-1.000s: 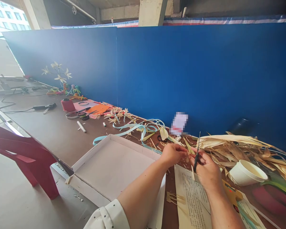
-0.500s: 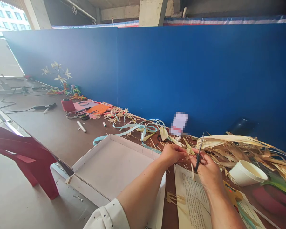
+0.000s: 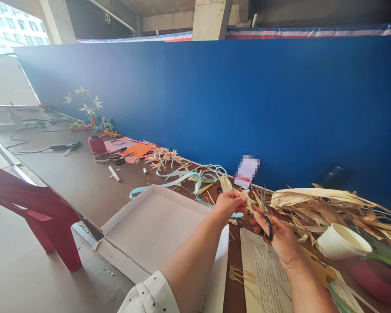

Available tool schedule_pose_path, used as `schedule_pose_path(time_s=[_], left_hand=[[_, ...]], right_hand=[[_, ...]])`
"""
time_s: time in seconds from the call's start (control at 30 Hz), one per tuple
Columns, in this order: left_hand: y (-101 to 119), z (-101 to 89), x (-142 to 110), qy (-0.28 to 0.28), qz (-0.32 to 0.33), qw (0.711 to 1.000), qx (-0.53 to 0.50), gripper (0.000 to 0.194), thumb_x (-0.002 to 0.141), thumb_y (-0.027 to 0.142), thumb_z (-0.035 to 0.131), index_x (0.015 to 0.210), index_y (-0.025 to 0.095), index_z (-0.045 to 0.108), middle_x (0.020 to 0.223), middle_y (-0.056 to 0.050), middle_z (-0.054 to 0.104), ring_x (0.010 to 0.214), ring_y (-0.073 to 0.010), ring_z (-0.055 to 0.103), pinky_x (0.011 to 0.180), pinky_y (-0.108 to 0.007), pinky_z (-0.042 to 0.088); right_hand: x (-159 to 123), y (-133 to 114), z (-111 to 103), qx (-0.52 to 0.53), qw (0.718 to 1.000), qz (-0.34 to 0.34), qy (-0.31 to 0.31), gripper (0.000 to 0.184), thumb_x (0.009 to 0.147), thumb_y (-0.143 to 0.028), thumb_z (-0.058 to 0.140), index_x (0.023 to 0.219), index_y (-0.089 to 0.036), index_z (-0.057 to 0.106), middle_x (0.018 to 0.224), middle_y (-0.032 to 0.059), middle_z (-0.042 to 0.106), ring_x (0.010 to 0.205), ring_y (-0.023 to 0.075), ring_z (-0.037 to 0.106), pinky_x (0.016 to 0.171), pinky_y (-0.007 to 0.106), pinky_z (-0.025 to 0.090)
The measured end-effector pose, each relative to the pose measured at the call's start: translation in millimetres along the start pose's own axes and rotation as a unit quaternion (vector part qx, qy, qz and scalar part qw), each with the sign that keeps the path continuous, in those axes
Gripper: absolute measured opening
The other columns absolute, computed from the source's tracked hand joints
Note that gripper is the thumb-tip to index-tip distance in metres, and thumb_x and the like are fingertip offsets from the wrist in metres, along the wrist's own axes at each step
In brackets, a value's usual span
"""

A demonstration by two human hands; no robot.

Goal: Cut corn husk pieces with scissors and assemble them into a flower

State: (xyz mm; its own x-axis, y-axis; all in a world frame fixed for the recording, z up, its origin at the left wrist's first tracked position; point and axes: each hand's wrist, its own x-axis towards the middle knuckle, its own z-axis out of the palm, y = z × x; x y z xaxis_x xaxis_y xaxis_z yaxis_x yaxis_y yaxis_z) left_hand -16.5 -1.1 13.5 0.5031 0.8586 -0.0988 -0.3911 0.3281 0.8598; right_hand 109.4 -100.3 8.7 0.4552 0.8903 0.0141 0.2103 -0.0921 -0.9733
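My left hand [image 3: 227, 206] is closed in a pinch on a small pale piece of corn husk [image 3: 248, 201]. To its right, my right hand [image 3: 282, 237] has its fingers round a pair of scissors [image 3: 267, 228] with black handles, blades pointing up and away from me. The fingertips of both hands are close to each other but apart. Dried corn husks [image 3: 316, 204] lie in a heap beyond my right hand. Printed sheets of paper [image 3: 263, 265] lie beneath it. Left of my hands is a shallow white box lid [image 3: 163, 234].
A cream paper cup [image 3: 337, 243] tilts at the right beside a yellow object [image 3: 317, 265]. Light blue ribbon [image 3: 182, 176] curls behind the lid. A red thread spool [image 3: 97, 144] and more scissors [image 3: 119, 158] are farther left. A blue partition [image 3: 247, 100] backs the table.
My hands have drawn slightly apart. The right hand has moved down with the scissors turned more upright, and the left now shows the pale husk piece at its fingertips. The view has shifted slightly.
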Motion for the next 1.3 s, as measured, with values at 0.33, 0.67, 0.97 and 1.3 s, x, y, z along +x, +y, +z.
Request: schedule_pose_path(time_s=[0.33, 0.67, 0.97, 1.3], left_hand=[[1.5, -6.8, 6.3, -0.003, 0.041, 0.999, -0.031, 0.028, 0.060, 0.030, 0.077, 0.069, 0.009, 0.061, 0.062, -0.001, 0.059, 0.057, -0.0063, 0.056, 0.064, -0.022, 0.049], [2.1, -5.4, 4.8, -0.005, 0.036, 0.999, 0.011, 0.023, 0.064, 0.029, 0.075, 0.069, 0.010, 0.062, 0.062, -0.001, 0.060, 0.054, -0.0060, 0.055, 0.059, -0.020, 0.047], [5.6, -4.5, -0.2, -0.014, 0.025, 0.999, 0.019, 0.031, 0.059, 0.036, 0.078, 0.069, 0.011, 0.063, 0.064, -0.002, 0.061, 0.054, -0.0068, 0.055, 0.052, -0.018, 0.043], [6.0, -6.5, 1.1, -0.023, -0.004, 1.000, -0.009, 0.031, 0.059, 0.032, 0.078, 0.070, 0.010, 0.061, 0.064, -0.002, 0.060, 0.050, -0.0073, 0.056, 0.053, -0.019, 0.043]], right_hand=[[-9.4, -9.8, 7.2, -0.011, 0.994, 0.028, -0.109, 0.049, 0.062, -0.053, 0.072, 0.100, -0.022, 0.072, 0.067, 0.0041, 0.066, 0.062, 0.0202, 0.061, 0.046, 0.026, 0.044], [-5.6, -4.1, 3.0, -0.020, 0.992, 0.010, -0.125, 0.046, 0.068, -0.051, 0.070, 0.104, -0.022, 0.071, 0.060, -0.0006, 0.059, 0.054, 0.0119, 0.051, 0.050, 0.023, 0.041], [-2.6, -0.4, 1.2, -0.074, 0.990, 0.023, -0.118, 0.053, 0.071, -0.056, 0.066, 0.110, -0.020, 0.068, 0.058, -0.0012, 0.057, 0.053, 0.0102, 0.047, 0.050, 0.022, 0.036], [-5.0, -4.7, 3.2, -0.098, 0.988, -0.002, -0.122, 0.053, 0.072, -0.056, 0.064, 0.108, -0.018, 0.068, 0.051, -0.0030, 0.052, 0.048, 0.0086, 0.043, 0.047, 0.022, 0.034]])
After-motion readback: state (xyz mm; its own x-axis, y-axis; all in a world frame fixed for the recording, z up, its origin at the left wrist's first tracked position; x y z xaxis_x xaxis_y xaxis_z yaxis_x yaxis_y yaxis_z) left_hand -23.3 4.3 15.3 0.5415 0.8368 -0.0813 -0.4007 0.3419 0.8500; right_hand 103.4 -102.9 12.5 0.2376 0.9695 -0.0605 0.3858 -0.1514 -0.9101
